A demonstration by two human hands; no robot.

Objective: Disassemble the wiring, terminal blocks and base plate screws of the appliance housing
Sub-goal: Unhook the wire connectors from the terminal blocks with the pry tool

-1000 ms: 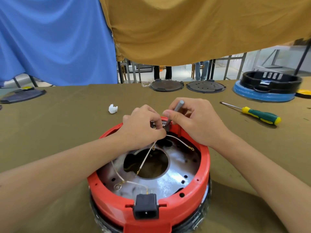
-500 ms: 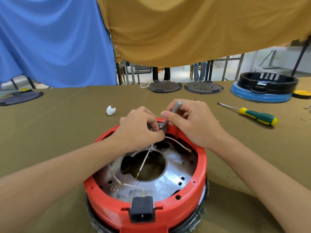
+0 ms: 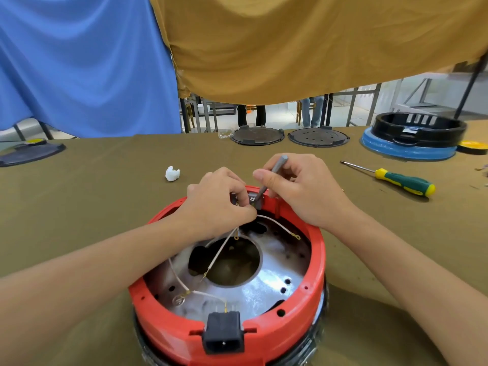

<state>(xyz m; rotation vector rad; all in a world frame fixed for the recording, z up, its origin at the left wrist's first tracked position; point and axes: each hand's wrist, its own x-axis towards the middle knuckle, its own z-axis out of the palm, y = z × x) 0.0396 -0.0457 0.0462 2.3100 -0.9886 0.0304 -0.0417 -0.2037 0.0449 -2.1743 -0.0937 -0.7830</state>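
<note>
While the olive-cloth-covered table (image 3: 79,207) is carrying the work, the round red plastic appliance housing (image 3: 314,262) is sitting upturned at its near edge, open toward the camera. Inside it, the shiny silver metal base plate (image 3: 266,289) with its central round hole is lying in place, so its screws are judged to be remaining for later, though none can be made out clearly. The black rectangular power socket (image 3: 224,331) is sitting seated in the near rim. Several thin white wires with brass ring lugs (image 3: 274,223) are hanging loose over the plate with free ends, suggesting the wiring is partly released; one lead is running toward the socket. The task is therefore appearing roughly midway.

The left hand (image 3: 214,204) is reaching over the far rim, its fingers curled and pinching the small grey terminal block (image 3: 254,199) mounted there, steadying it. The right hand (image 3: 298,188) is arching above the same spot, thumb and fingers closed around the slim grey metal screwdriver (image 3: 272,175), whose tip is pointing down into the block.

On the table well to the right, a green-and-yellow-handled screwdriver (image 3: 401,178) is lying unused; a small crumpled white piece (image 3: 172,173) is resting beyond the housing on the left.
</note>
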